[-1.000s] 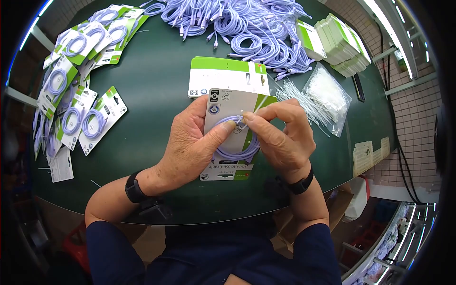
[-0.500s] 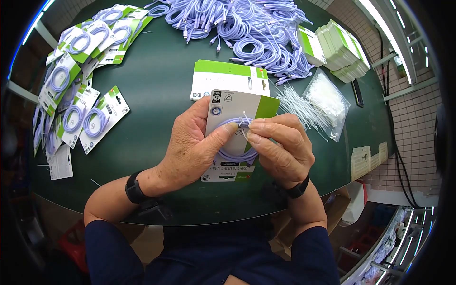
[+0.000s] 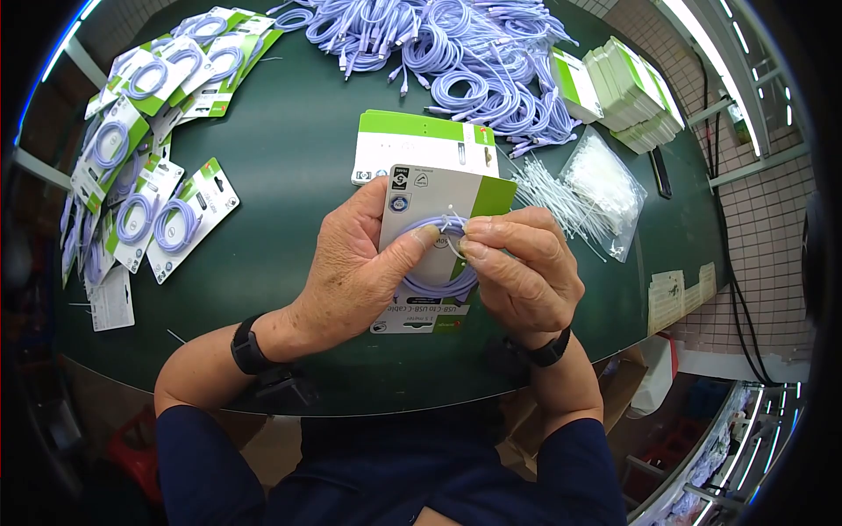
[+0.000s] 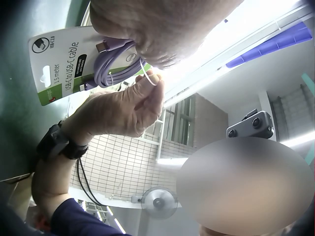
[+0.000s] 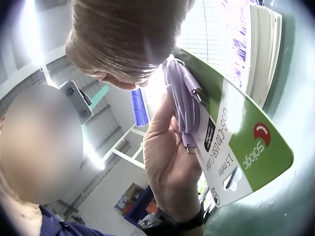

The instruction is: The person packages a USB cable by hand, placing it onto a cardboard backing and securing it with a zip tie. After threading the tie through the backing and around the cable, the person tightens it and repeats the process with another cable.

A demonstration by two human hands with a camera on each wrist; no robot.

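In the head view the left hand [image 3: 355, 263] grips a white and green card [image 3: 430, 188], its thumb pressing a coiled lilac cable [image 3: 438, 285] against the card's face. The right hand [image 3: 526, 272] pinches a thin white tie at the top of the coil between thumb and index finger. That tie [image 4: 146, 73] shows as a curved loop in the left wrist view, beside the right hand's fingertips. Two cable plugs [image 5: 189, 147] lie against the card's printed face in the right wrist view.
A stack of cards [image 3: 421, 140] lies just beyond the hands. Loose ties [image 3: 561, 197] and a bag of ties [image 3: 605, 180] are to the right, below card stacks [image 3: 627, 79]. Many coiled cables [image 3: 465, 53] fill the back; carded cables [image 3: 132, 131] lie left. A dark cutter-like object [image 3: 660, 171] sits right.
The right hand's fingers have closed in beside the tie, lower and slightly right of where they were a second ago. The left hand keeps its grip, and the view has shifted slightly.
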